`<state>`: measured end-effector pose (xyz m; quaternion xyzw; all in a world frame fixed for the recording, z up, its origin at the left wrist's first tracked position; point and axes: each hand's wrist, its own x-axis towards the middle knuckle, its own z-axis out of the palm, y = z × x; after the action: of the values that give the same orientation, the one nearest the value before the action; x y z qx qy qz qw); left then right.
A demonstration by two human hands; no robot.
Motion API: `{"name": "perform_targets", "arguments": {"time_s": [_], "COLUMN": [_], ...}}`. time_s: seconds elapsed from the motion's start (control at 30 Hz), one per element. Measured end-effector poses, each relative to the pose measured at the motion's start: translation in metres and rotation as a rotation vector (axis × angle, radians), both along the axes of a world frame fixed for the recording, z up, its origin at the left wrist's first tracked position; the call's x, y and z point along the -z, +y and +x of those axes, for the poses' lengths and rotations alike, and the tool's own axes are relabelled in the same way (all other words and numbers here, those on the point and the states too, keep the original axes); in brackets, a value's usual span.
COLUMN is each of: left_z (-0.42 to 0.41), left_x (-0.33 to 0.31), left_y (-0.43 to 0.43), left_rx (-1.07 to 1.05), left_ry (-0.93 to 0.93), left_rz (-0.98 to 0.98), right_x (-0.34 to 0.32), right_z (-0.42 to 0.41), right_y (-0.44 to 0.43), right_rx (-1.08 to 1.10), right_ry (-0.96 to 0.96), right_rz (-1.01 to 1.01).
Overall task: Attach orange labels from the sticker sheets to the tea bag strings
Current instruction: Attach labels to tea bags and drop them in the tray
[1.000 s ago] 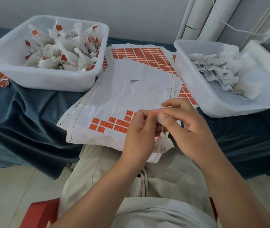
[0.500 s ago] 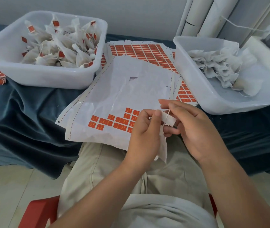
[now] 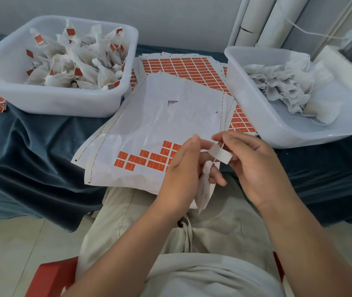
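bag (image 3: 204, 185) hangs above lap (image 3: 149, 211), left hand (image 3: 183, 168) fingers pinching its neck | right hand (image 3: 256, 166) fingers pinch label (image 3: 220, 154), string (image 3: 218, 152) across it | judged: bag light, limp; label flimsy, likely tacky, so grip edges only

Label (image 3: 224, 156) now spread flat between left hand (image 3: 182, 168) and right hand (image 3: 254, 166), string (image 3: 221, 146) across it.
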<state>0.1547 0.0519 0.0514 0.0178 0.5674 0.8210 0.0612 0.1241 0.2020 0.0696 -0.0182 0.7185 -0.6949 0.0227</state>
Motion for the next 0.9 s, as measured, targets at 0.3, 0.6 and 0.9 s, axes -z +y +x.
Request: {"name": "perform_targets", "arguments": {"time_s": [0.3,0.6,0.9], "left_z": [-0.010,-0.012,-0.008], "left_x": [0.001,-0.001,0.006], "left_y": [-0.013,-0.020,-0.016], "left_rx": [0.083,0.105,-0.138], "left_ry": [-0.008,0.063,0.207], "left_rz": [0.052,-0.023,-0.189], "right_x": [0.002,0.007,0.001], "right_z": [0.002,0.000,0.003], "right_y": [-0.008,-0.007,-0.017], "right_rx": [-0.063,-0.062,-0.096], "right_ry": [0.018,0.005,-0.060], "right_rz": [-0.108,-0.062,0.062]}}
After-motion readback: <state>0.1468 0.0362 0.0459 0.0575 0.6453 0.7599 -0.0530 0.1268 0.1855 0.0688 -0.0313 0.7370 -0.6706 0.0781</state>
